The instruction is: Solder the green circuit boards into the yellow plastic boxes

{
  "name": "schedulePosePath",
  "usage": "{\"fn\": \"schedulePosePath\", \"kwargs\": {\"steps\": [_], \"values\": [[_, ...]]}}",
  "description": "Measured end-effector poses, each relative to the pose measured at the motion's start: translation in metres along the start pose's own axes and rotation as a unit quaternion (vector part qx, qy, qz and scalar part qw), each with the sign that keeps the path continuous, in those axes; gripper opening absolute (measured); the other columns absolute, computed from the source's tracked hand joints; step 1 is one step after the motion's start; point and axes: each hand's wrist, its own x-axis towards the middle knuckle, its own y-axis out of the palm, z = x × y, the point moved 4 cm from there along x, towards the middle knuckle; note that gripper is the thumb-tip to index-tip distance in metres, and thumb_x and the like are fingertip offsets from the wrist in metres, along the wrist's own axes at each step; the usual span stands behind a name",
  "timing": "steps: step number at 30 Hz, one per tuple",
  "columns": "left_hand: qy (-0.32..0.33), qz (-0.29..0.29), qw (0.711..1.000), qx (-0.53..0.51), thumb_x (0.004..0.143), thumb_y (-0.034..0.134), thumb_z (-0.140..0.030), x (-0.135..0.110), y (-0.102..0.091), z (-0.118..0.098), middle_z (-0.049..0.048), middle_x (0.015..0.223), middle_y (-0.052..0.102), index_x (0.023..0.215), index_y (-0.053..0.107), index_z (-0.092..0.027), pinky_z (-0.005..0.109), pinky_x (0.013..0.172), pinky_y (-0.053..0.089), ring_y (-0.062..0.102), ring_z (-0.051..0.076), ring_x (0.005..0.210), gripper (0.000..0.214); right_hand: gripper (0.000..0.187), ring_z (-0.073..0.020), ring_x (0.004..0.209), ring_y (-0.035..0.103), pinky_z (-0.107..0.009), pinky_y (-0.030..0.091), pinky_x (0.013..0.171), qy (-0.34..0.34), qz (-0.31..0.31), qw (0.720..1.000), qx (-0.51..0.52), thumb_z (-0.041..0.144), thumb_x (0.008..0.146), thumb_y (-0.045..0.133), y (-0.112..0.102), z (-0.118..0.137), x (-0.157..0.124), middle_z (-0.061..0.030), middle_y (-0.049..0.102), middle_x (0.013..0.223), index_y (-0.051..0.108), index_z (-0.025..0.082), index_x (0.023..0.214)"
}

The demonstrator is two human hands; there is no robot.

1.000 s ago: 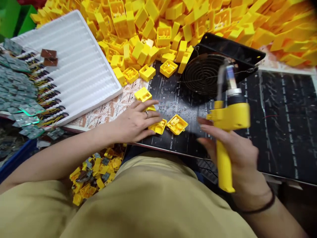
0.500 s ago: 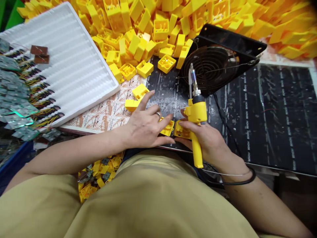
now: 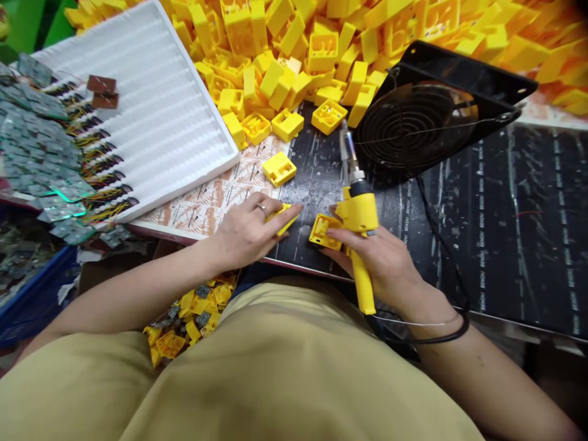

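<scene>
My left hand (image 3: 248,231) is over the near edge of the bench, its fingers closed around a small yellow plastic case (image 3: 288,219) that they partly cover. In my right hand (image 3: 390,260) is a yellow soldering gun (image 3: 362,211), its metal tip pointing up and away from me. The thumb and fingers of that same hand also hold an open yellow case (image 3: 320,228), its hollow side up on the black mat. Another yellow case (image 3: 279,169) lies just beyond my left hand, touched by neither hand.
A large heap of yellow cases (image 3: 285,79) fills the back. A black fan (image 3: 404,128) stands right of the soldering tip. At left, a white foam tray (image 3: 160,92) bears wired circuit boards (image 3: 41,135). A black cable (image 3: 432,226) crosses the black mat (image 3: 459,202).
My left hand has moved left, away from my right hand, and now closes on a yellow case. The case at my right hand has turned slightly. The view has shifted a little.
</scene>
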Motion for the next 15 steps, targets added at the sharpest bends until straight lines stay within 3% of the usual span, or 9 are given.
{"fn": "schedulePosePath", "kwargs": {"steps": [3,6,8,11,13,15], "values": [[-0.058,0.081,0.988,-0.122,0.100,0.049,-0.031,0.003,-0.006,0.011,0.0105,0.105,0.071,0.131,0.062,-0.014,0.030,0.083,0.056,0.067,0.018,0.091,0.038,0.051,-0.0219,0.097,0.070,-0.034,0.059,0.081,-0.001,0.006,1.000,-0.005,0.021,0.091,0.071,-0.003,-0.004,-0.005,-0.0057,0.071,0.106,0.047,0.024,0.136],[-0.079,0.144,0.972,-0.169,0.099,0.050,-0.032,0.008,-0.008,0.022,0.0135,0.123,0.065,0.131,0.064,-0.016,0.035,0.096,0.052,0.065,0.021,0.108,0.038,0.051,-0.0255,0.109,0.068,-0.042,0.057,0.095,-0.015,0.008,1.000,-0.010,0.026,0.089,0.074,-0.006,-0.005,-0.005,-0.0085,0.070,0.114,0.049,0.023,0.133],[-0.089,0.129,0.981,-0.112,0.098,0.050,-0.035,0.012,-0.010,0.022,0.0168,0.134,0.059,0.138,0.059,-0.016,0.043,0.103,0.048,0.059,0.027,0.121,0.045,0.057,-0.0294,0.116,0.065,-0.049,0.054,0.101,-0.015,0.002,1.000,-0.017,0.030,0.086,0.077,-0.007,-0.006,-0.003,-0.0123,0.068,0.122,0.049,0.021,0.135],[-0.133,0.086,0.987,0.031,0.093,0.053,-0.057,0.017,-0.008,0.010,0.0207,0.139,0.056,0.144,0.053,-0.015,0.052,0.100,0.045,0.054,0.037,0.124,0.066,0.069,-0.0318,0.121,0.062,-0.050,0.054,0.100,-0.010,-0.003,1.000,-0.005,0.032,0.084,0.079,-0.008,-0.006,-0.002,-0.0151,0.065,0.128,0.044,0.021,0.142],[-0.154,0.100,0.979,0.089,0.089,0.055,-0.065,0.019,-0.003,0.002,0.0230,0.134,0.060,0.141,0.055,-0.012,0.052,0.094,0.047,0.055,0.040,0.120,0.074,0.073,-0.0314,0.124,0.061,-0.047,0.055,0.099,-0.007,-0.005,1.000,0.007,0.030,0.083,0.080,-0.007,-0.006,-0.002,-0.0150,0.062,0.133,0.042,0.022,0.145],[-0.154,0.138,0.973,0.101,0.090,0.057,-0.056,0.023,0.001,-0.001,0.0239,0.125,0.065,0.137,0.057,-0.008,0.049,0.088,0.049,0.058,0.039,0.115,0.067,0.073,-0.0291,0.119,0.064,-0.042,0.057,0.096,-0.009,-0.005,1.000,0.010,0.027,0.083,0.080,-0.005,-0.006,-0.004,-0.0133,0.063,0.131,0.042,0.024,0.146]]}}
